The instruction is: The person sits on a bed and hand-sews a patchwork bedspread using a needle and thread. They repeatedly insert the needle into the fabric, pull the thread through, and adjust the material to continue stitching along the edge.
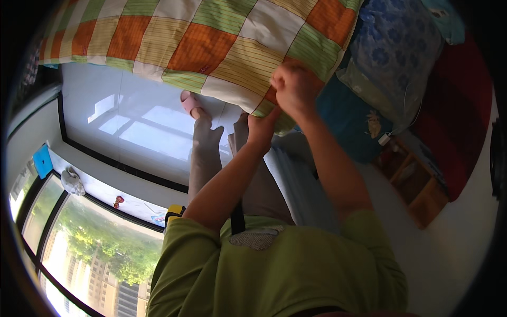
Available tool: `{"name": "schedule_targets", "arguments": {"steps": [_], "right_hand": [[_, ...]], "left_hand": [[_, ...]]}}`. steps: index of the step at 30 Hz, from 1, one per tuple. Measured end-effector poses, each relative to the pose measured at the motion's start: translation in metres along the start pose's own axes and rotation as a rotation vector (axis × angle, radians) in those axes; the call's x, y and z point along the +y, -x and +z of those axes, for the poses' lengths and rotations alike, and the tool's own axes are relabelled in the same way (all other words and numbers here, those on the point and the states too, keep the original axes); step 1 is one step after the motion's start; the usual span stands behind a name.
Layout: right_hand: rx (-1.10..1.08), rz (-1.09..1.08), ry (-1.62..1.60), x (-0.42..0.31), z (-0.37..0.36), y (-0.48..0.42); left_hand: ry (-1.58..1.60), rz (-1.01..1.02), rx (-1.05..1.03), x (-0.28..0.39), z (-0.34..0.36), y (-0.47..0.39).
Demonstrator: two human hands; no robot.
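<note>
A checked quilt (206, 43) in orange, green, cream and yellow patches lies over the bed, its near edge hanging in front of me. My left hand (261, 126) grips that edge near the quilt's lower right corner, thumb on top. Just above and to the right, my right hand (294, 85) is over the same corner, its fingers curled and slightly blurred. Whether cloth is pinched in the right hand is hidden. To the right of the hands lies a teal sheet (340, 115), with a blue-flowered pillow (390, 51) on the bed.
A white charger (384, 138) with a cable and a beige hair clip (373, 123) lie at the bed's right side. Beside it stands a wooden shelf unit (424, 190). A grey-blue cloth (293, 186) hangs by my legs. One pink slipper (190, 101) shows; a window sill (99, 190) is at left.
</note>
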State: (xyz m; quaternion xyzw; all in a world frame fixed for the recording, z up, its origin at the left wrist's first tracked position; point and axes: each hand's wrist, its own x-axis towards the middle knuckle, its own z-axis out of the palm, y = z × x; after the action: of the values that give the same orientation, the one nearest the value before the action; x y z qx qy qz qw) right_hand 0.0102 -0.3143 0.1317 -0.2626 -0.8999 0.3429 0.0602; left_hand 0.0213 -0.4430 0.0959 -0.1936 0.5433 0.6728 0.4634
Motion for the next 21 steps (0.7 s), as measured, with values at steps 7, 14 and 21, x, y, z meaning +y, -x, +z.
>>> {"name": "schedule_targets", "arguments": {"steps": [7,14,21], "right_hand": [[-0.079,0.555,-0.903,0.0,-0.013,-0.009],[0.292,0.274,-1.084,-0.017,-0.049,-0.018],[-0.069,0.002,-0.137,0.016,-0.02,0.017]], "left_hand": [[0.403,-0.187,-0.092,0.0,-0.008,-0.003],[0.634,-0.273,-0.166,-0.003,-0.02,-0.013],[0.603,-0.254,-0.118,0.016,-0.031,-0.031]]}}
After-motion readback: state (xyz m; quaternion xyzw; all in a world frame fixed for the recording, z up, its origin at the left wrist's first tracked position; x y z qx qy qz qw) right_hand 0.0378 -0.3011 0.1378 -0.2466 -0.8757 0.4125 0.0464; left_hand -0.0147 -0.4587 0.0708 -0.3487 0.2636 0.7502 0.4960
